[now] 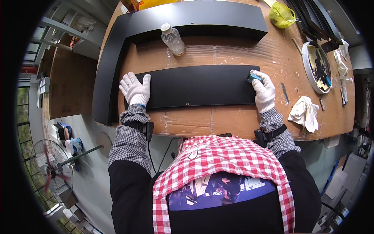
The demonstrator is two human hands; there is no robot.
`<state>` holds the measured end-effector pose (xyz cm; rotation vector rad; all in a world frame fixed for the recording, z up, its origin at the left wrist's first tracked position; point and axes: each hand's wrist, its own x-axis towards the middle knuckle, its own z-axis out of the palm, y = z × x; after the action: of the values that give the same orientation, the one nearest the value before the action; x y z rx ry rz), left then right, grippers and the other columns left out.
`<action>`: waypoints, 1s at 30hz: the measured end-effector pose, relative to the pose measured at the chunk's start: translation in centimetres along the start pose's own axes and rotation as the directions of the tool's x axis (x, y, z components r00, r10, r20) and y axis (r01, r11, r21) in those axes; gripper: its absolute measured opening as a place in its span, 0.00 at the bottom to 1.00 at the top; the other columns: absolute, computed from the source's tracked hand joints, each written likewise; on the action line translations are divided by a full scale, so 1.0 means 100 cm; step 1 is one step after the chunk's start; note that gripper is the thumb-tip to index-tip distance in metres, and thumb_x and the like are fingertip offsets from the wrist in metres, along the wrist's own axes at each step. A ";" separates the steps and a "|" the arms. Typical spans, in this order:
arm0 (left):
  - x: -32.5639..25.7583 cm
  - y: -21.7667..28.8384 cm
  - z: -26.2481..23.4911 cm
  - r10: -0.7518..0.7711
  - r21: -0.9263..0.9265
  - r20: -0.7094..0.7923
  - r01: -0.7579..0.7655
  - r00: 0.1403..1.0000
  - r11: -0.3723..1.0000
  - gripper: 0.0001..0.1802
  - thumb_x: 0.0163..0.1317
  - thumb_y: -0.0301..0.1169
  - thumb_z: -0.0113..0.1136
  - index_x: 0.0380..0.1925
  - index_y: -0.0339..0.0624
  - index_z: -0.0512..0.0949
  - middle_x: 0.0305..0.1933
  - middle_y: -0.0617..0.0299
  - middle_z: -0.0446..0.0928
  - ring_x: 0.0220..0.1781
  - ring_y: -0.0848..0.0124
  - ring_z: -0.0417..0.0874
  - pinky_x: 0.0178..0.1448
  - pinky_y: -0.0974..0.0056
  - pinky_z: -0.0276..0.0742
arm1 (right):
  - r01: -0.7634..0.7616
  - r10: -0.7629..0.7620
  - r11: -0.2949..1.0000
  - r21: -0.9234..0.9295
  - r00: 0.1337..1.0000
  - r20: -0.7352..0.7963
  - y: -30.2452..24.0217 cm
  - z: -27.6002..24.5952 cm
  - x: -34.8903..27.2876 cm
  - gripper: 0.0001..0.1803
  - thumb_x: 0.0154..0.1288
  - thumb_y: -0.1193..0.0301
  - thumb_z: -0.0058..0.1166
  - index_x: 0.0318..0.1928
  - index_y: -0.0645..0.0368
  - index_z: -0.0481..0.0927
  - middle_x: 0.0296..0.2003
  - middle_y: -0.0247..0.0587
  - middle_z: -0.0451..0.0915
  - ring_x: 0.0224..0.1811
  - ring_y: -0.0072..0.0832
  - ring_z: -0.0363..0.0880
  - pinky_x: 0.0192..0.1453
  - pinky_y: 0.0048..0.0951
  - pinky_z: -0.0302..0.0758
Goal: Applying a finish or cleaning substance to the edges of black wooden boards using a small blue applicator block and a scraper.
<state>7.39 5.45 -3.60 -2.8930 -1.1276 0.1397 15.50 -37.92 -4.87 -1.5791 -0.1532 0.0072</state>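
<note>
A long black panel [198, 86] lies flat on the cardboard-covered table in front of me. My left hand [136, 89], in a white knitted glove, rests flat on the panel's left end with its fingers spread. At the right end, my right hand [263, 90], gloved the same way, pinches a small blue sponge [254, 77] whose dark side meets the panel's far right corner. Behind the panel stands a clear plastic bottle [173, 39] with a white cap, partly filled.
Black panels [194, 15] frame the table's far and left sides. To the right are a round tray [307, 66] with dark smears, a white cloth [304, 114], a thin metal strip [284, 93] and a yellow mesh bag [281, 15]. A fan [52, 171] stands left of the table.
</note>
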 end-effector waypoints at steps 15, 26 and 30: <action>-0.088 0.048 0.009 0.656 -0.032 -0.107 -0.662 0.747 0.749 0.47 0.65 0.59 0.53 0.73 0.37 0.58 0.79 0.41 0.50 0.82 0.46 0.44 0.83 0.47 0.31 | -0.021 0.033 0.985 0.174 0.997 -0.065 -0.005 0.046 0.000 0.15 0.72 0.75 0.50 0.56 0.68 0.75 0.47 0.41 0.81 0.47 0.24 0.81 0.55 0.28 0.79; -0.003 -0.057 -0.020 -0.057 -0.475 0.197 0.146 0.979 0.868 0.48 0.59 0.58 0.60 0.69 0.33 0.63 0.66 0.34 0.70 0.69 0.43 0.71 0.71 0.51 0.66 | -0.419 0.410 0.906 -0.050 0.902 -0.136 0.000 -0.055 0.065 0.15 0.73 0.69 0.52 0.55 0.62 0.77 0.44 0.38 0.82 0.40 0.22 0.82 0.43 0.22 0.80; -0.001 -0.052 -0.021 -0.110 -0.548 0.215 0.214 0.970 0.809 0.47 0.60 0.60 0.59 0.68 0.34 0.65 0.67 0.34 0.69 0.70 0.44 0.70 0.71 0.52 0.66 | -0.552 0.564 0.826 0.117 0.800 -0.205 -0.013 -0.029 0.061 0.21 0.67 0.56 0.59 0.56 0.51 0.80 0.46 0.33 0.84 0.48 0.27 0.80 0.56 0.31 0.71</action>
<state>4.07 9.21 -1.14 -3.3132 -1.7042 0.0554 21.68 -40.17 -2.95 -1.5096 0.5029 0.2882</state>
